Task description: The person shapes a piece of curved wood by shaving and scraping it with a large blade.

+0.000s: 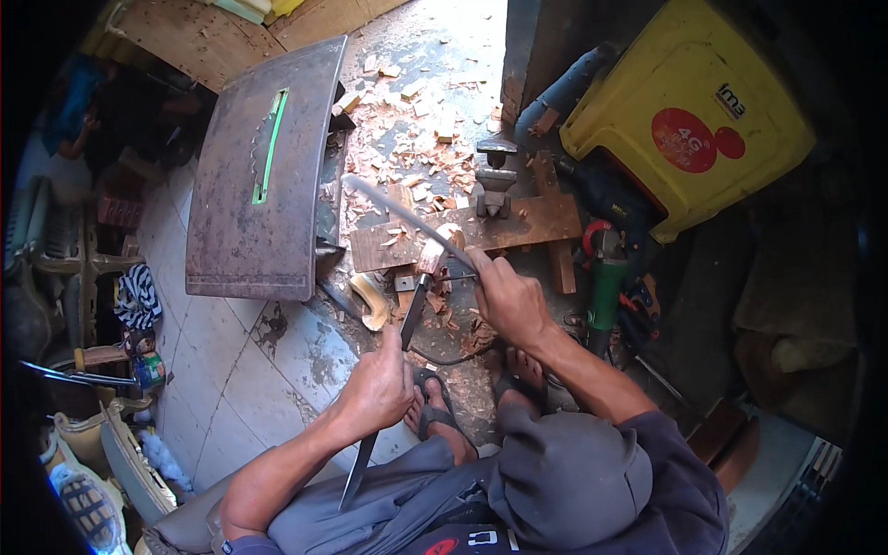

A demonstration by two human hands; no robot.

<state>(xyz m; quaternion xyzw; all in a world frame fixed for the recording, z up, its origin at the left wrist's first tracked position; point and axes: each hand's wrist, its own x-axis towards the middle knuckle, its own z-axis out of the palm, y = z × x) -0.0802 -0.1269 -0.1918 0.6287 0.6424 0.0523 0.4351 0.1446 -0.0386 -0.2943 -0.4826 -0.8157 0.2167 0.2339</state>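
My left hand (377, 388) grips a long dark blade (358, 472) whose lower end lies over my grey trouser leg (416, 495). The blade's upper end meets a pale carved wooden piece (427, 264) resting by a wooden cross-shaped block (379, 248) with a metal clamp (495, 176) on it. In my right hand (513, 301) is a long, thin grey file-like bar (407, 213), angled up-left across the wooden piece. A curved pale wooden handle (373, 305) lies just left of the blade.
A metal saw table (231, 222) stands upper left, wood shavings (416, 111) beside it. At right are a yellow plastic stool (610, 111) and a green angle grinder (606, 287). My sandalled feet (435, 407) are below. Carved chair frames (129, 462) and another person's arm (79, 139) show at left.
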